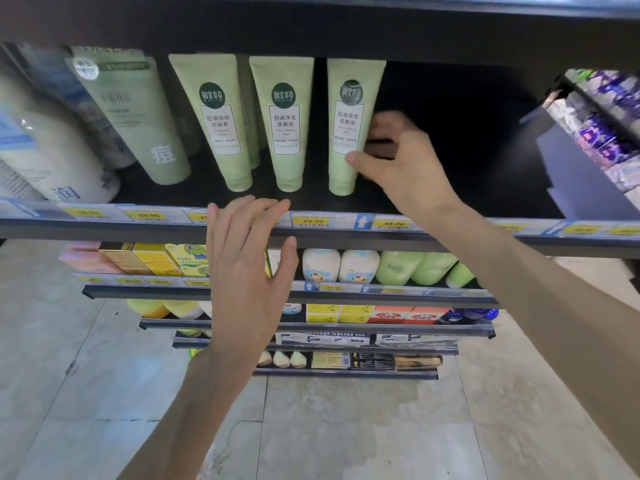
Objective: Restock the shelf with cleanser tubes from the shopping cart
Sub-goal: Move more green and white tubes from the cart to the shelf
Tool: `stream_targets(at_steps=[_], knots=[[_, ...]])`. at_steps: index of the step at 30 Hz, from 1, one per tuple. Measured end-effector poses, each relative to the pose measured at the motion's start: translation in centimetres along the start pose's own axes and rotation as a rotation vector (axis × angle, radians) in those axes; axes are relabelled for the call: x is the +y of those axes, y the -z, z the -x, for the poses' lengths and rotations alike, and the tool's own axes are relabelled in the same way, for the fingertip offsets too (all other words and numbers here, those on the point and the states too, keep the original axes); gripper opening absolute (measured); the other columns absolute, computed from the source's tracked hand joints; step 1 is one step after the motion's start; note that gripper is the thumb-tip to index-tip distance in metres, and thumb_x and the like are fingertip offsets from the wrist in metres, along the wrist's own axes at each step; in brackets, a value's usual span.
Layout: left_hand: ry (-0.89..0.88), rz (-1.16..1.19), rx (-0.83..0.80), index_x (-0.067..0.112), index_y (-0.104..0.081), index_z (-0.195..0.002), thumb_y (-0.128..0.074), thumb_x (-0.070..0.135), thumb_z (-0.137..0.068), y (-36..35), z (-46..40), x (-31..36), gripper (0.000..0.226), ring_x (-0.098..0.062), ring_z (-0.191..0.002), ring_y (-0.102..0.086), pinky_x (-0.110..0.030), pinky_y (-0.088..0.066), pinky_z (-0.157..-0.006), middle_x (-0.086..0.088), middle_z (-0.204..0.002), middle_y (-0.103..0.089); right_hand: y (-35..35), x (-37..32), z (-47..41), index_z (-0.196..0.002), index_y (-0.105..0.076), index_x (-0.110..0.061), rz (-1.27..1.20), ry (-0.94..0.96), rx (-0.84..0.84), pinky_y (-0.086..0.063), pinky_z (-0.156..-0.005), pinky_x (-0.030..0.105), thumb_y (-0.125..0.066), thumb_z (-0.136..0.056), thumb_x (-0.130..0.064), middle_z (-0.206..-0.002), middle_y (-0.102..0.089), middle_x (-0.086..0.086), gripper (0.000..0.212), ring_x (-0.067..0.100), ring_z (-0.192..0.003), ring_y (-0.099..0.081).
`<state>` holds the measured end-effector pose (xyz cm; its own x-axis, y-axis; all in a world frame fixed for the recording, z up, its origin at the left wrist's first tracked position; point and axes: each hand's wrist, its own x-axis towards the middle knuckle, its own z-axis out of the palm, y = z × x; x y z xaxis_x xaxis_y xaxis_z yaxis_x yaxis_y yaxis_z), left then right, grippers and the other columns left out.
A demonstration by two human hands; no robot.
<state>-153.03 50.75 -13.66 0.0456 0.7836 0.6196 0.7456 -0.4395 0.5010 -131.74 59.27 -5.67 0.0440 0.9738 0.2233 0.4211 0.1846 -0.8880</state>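
Green cleanser tube (349, 129) is standing upright on the shelf (346, 233), the right hand (398, 161) pinching its side, seemingly placing it. The left hand (249, 258) is hovering spread at the shelf edge. Next probably comes letting go and fetching another.

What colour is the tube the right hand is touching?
Pale green plastic tube with a white label, in the head view.

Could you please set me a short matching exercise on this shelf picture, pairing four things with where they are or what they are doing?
Things:
1. right hand
2. left hand
3. rightmost green tube
4. white bottles

Places or states:
A. on the shelf below the tubes
B. flat and open, by the price strip
C. standing cap down, thumb on its front
D. fingers curled round a tube

Pairs: 1-D, 2-B, 3-C, 4-A
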Motion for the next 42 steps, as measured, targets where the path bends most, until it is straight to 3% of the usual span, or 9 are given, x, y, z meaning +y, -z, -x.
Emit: stream_targets(at_steps=[3,7,14,19,23,42], knots=[[-0.008,-0.004,0.002,0.013,-0.063,-0.135,-0.064,0.012,-0.1,0.0,0.0,-0.1,0.035,-0.025,-0.134,-0.05,-0.056,-0.015,-0.127,-0.002,-0.132,-0.06,0.1,0.0,-0.5,-0.119,-0.058,-0.018,0.005,-0.02,-0.054,-0.063,-0.084,0.041,-0.074,-0.093,-0.009,-0.118,-0.066,0.0,0.032,0.014,-0.104,-0.07],[-0.006,-0.004,0.0,0.013,-0.064,-0.134,-0.063,0.012,-0.099,-0.1,0.0,-0.1,0.035,-0.024,-0.132,-0.05,-0.053,-0.014,-0.128,-0.002,-0.131,-0.06,0.3,0.2,-0.9,-0.13,-0.055,-0.01,0.039,0.005,-0.036,-0.063,-0.086,0.039,-0.068,-0.095,-0.004,-0.124,-0.065,0.003,0.037,0.013,-0.109,-0.068],[0.001,0.001,-0.001,0.013,-0.064,-0.133,-0.059,0.015,-0.101,-0.1,0.0,0.0,0.033,-0.023,-0.132,-0.051,-0.055,-0.015,-0.127,-0.002,-0.13,-0.061,0.1,0.2,-2.3,-0.14,-0.052,-0.016,0.009,-0.081,-0.024,-0.062,-0.086,0.034,-0.065,-0.097,-0.002,-0.12,-0.063,0.006,0.047,0.019,-0.106,-0.069],[0.009,0.023,0.031,0.012,-0.066,-0.13,-0.058,0.015,-0.101,-0.3,0.0,0.2,0.03,-0.023,-0.13,-0.052,-0.055,-0.015,-0.127,-0.002,-0.128,-0.061,-0.9,1.1,-2.6,-0.125,-0.053,-0.017,0.06,-0.151,-0.01,-0.061,-0.089,0.041,-0.08,-0.085,-0.014,-0.105,-0.066,-0.007,0.048,0.014,-0.097,-0.072],[0.012,0.038,0.041,0.011,-0.066,-0.129,-0.059,0.014,-0.1,-0.5,0.0,0.2,0.029,-0.024,-0.129,-0.052,-0.053,-0.014,-0.128,-0.002,-0.127,-0.061,-1.4,2.0,-3.1,-0.108,-0.053,-0.019,0.149,-0.153,0.029,-0.061,-0.088,0.041,-0.084,-0.083,-0.016,-0.1,-0.067,-0.007,0.04,0.015,-0.097,-0.07],[-0.003,0.016,0.04,0.011,-0.065,-0.13,-0.059,0.013,-0.099,-0.3,0.1,0.2,0.031,-0.024,-0.128,-0.053,-0.052,-0.014,-0.128,-0.003,-0.126,-0.062,-2.3,1.9,-3.9,-0.121,-0.057,-0.013,0.231,-0.19,0.073,-0.058,-0.09,0.034,-0.082,-0.086,-0.023,-0.114,-0.068,0.001,0.044,0.018,-0.104,-0.068]])
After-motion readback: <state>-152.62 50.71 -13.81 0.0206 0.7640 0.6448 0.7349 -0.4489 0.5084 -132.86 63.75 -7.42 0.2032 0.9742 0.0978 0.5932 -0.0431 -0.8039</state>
